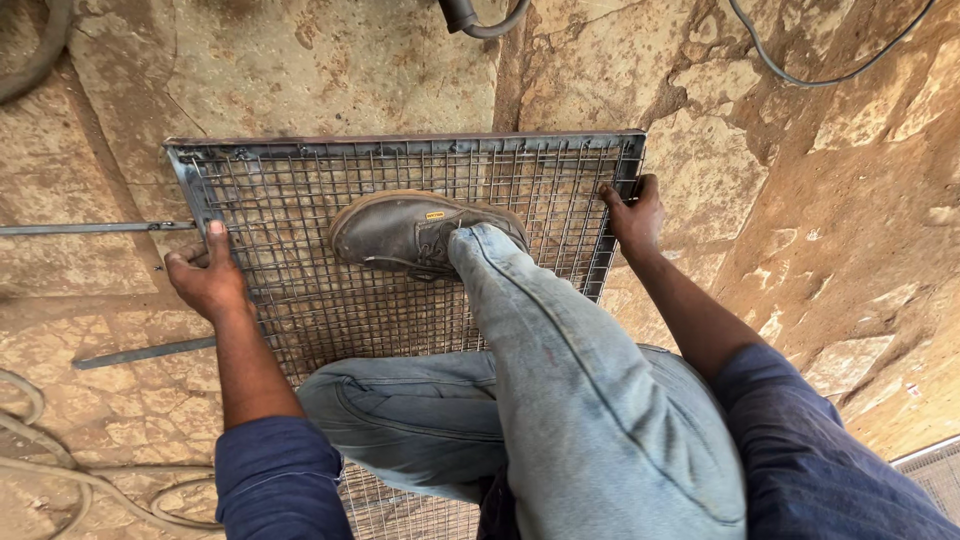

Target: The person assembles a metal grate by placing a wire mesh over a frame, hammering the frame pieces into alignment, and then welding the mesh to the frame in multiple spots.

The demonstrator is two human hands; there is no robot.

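A framed wire mesh panel [300, 300] lies flat on the stone floor [800, 200]. The left hand [205, 280] grips its left frame, the right hand [632, 215] its right frame, fingers clamped; a boot [400, 230] presses between.

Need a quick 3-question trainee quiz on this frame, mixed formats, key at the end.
1. True or false: the boot rests on the wire mesh panel.
2. Which hand grips the panel's edge nearest the flat metal bar? A) left hand B) right hand
3. Fill in: the mesh panel lies on a ____ floor.

Key: 1 true; 2 A; 3 stone
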